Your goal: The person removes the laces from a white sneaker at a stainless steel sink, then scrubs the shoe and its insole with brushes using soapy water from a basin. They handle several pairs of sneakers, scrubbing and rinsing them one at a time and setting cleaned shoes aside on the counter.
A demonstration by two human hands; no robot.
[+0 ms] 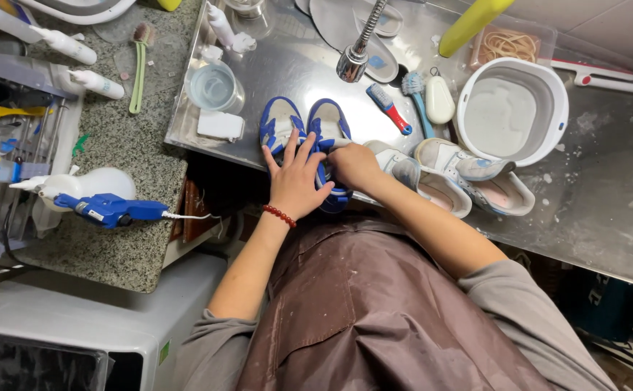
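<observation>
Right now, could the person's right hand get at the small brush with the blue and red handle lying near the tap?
Probably yes. The right hand rests on the blue and white sneakers, and the blue and red brush lies just beyond on the bare metal counter with nothing between.

There is just one camera, so no second view shares the scene. It sits on the person's head and looks almost straight down. It is close, about an arm's reach above the metal desk (pixel 287 72). The person's brown apron (pixel 374 311) fills the bottom, and the tap (pixel 360 51) stands at the top, far edge.
</observation>
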